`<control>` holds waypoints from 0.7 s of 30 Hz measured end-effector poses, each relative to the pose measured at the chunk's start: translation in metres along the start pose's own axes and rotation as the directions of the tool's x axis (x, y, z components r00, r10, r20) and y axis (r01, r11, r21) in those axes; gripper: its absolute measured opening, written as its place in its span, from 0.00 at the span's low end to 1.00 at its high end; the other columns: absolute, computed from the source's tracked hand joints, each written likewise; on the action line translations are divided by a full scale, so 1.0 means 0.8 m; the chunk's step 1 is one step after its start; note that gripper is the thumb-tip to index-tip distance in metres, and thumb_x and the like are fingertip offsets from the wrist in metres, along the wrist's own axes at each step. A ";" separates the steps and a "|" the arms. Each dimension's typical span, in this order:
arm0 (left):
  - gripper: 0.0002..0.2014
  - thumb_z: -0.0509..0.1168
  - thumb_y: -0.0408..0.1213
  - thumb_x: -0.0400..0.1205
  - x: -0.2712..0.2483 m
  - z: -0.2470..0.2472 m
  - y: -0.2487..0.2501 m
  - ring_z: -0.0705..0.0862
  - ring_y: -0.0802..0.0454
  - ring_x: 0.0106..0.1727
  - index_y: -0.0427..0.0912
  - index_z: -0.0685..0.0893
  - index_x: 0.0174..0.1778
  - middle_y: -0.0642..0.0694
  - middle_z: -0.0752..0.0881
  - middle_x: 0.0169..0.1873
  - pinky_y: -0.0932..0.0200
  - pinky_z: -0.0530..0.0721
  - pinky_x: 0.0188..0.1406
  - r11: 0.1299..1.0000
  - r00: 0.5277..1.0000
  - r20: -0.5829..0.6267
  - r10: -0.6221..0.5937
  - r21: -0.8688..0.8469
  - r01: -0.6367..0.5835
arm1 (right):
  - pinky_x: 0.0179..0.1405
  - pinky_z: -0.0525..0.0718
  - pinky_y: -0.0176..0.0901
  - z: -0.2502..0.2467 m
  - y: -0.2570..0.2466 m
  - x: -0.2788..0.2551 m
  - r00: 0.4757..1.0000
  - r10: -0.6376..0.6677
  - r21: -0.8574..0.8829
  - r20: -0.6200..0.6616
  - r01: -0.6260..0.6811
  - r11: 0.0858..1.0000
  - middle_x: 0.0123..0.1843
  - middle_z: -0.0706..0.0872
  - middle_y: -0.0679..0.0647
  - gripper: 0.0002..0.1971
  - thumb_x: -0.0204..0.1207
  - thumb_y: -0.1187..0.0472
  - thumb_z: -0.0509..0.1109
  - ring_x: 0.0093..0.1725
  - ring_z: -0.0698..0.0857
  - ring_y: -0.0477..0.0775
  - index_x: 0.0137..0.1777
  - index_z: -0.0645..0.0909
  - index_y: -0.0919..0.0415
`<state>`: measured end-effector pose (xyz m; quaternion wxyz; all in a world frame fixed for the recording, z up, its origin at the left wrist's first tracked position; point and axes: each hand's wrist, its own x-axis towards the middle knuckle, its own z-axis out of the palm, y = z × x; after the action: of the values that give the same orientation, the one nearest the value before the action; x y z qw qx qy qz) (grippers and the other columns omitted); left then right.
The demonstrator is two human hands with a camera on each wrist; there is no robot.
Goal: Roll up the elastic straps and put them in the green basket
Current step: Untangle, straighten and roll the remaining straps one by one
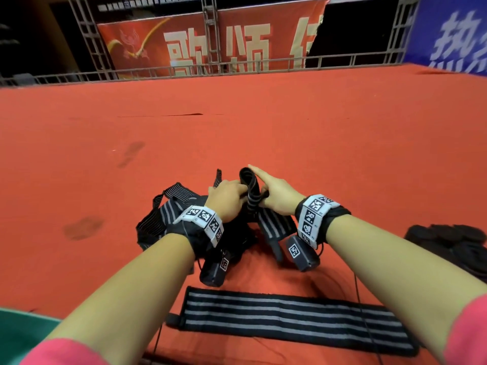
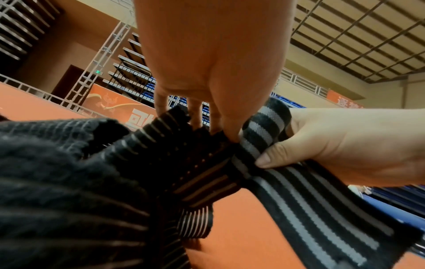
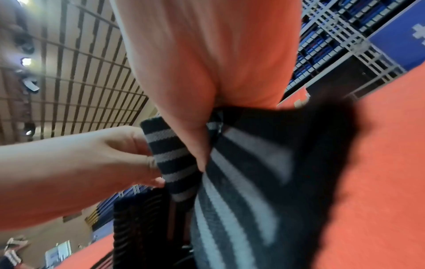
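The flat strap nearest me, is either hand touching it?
No, the flat strap lies alone on the red carpet, while the left hand and right hand hold another strap farther away.

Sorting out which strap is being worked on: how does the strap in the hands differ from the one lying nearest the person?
The held strap is raised and bent over; the near strap lies flat, stretched out. Both hands grip the held strap; nothing touches the near strap. Both are black with grey stripes.
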<state>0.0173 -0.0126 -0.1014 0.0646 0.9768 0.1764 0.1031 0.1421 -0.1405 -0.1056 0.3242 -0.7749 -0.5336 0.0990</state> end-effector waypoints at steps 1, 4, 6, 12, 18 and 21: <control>0.09 0.58 0.39 0.85 0.000 0.002 0.000 0.78 0.42 0.62 0.45 0.84 0.50 0.48 0.83 0.52 0.42 0.69 0.51 0.999 1.000 0.002 0.028 -0.018 -0.028 | 0.33 0.72 0.30 -0.002 0.001 -0.002 1.000 -0.001 -0.011 0.008 0.001 1.000 0.36 0.82 0.47 0.44 0.71 0.67 0.75 0.35 0.80 0.47 0.84 0.60 0.44; 0.09 0.58 0.39 0.85 -0.002 0.007 0.000 0.80 0.43 0.59 0.48 0.84 0.50 0.49 0.86 0.48 0.41 0.71 0.55 0.994 0.998 -0.001 0.058 -0.095 -0.057 | 0.32 0.71 0.34 -0.006 0.001 -0.003 0.999 0.032 -0.036 0.004 -0.032 0.999 0.41 0.81 0.47 0.33 0.69 0.62 0.80 0.39 0.81 0.48 0.73 0.72 0.51; 0.09 0.58 0.42 0.86 -0.002 0.012 0.001 0.82 0.41 0.55 0.50 0.83 0.48 0.48 0.87 0.44 0.40 0.76 0.57 0.984 0.999 -0.038 0.037 -0.172 -0.043 | 0.36 0.71 0.42 -0.006 0.002 -0.001 0.999 0.043 -0.039 -0.027 -0.044 0.998 0.47 0.83 0.52 0.21 0.70 0.59 0.80 0.46 0.82 0.55 0.60 0.77 0.55; 0.05 0.62 0.47 0.78 0.000 0.014 -0.004 0.81 0.41 0.61 0.53 0.82 0.42 0.52 0.83 0.52 0.37 0.79 0.60 0.983 0.994 0.063 -0.094 -0.154 0.103 | 0.35 0.75 0.46 -0.007 0.007 -0.007 0.971 0.162 0.065 -0.175 -0.153 0.986 0.39 0.82 0.50 0.14 0.73 0.64 0.77 0.40 0.80 0.56 0.39 0.71 0.52; 0.16 0.68 0.40 0.78 -0.008 0.037 -0.040 0.73 0.41 0.71 0.57 0.83 0.61 0.52 0.72 0.72 0.34 0.73 0.69 0.958 0.947 0.144 -0.285 0.021 0.285 | 0.30 0.72 0.41 -0.045 0.016 -0.007 0.902 0.235 0.186 -0.361 -0.178 0.966 0.40 0.82 0.51 0.15 0.72 0.63 0.78 0.37 0.77 0.51 0.39 0.72 0.54; 0.20 0.65 0.35 0.79 -0.004 0.040 -0.042 0.74 0.40 0.71 0.57 0.79 0.66 0.51 0.71 0.73 0.35 0.73 0.70 0.949 0.941 0.125 -0.314 0.023 0.314 | 0.31 0.73 0.42 -0.057 0.020 -0.007 0.880 0.259 0.254 -0.399 -0.165 0.953 0.39 0.81 0.49 0.17 0.72 0.65 0.79 0.38 0.77 0.50 0.37 0.70 0.51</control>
<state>0.0102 0.0147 -0.1388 0.0899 0.9408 0.3255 0.0286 0.1749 -0.1674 -0.0813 0.5013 -0.7924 -0.3471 0.0183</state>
